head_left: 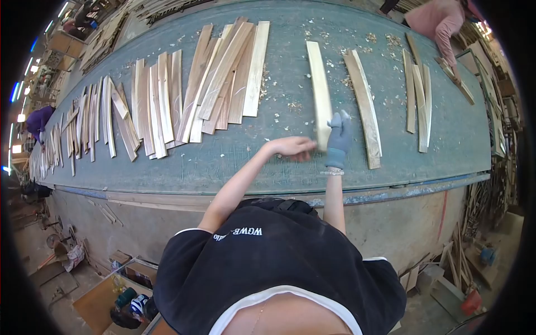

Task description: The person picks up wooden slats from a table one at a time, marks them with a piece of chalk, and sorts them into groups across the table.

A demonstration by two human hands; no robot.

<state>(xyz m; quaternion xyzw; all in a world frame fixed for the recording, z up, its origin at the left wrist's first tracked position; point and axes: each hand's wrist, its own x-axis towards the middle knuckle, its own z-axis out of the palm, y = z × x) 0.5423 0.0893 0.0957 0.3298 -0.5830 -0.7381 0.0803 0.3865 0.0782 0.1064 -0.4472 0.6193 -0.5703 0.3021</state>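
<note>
A pale wooden strip (pixel 316 72) lies lengthwise away from me on the green tabletop, its near end blurred. My right hand (pixel 339 139), in a grey-blue glove, is at the near end's right edge with its fingers closed on the strip. On the other side, my bare left hand (pixel 293 147) has its fingers loosely bent and apart, the tips by the strip's near end. Those fingertips are smeared, and whether they touch the wood is unclear. A darker wooden strip (pixel 362 106) with a pale edge lies right of the glove.
Overlapping wooden strips (pixel 223 78) cover the table's left side, with several more strips (pixel 419 106) at the right. Wood shavings (pixel 296 106) dot the green tabletop (pixel 279 173). A person in a pink sleeve (pixel 446 33) handles wood at the far right; another person in purple (pixel 39 121) is far left.
</note>
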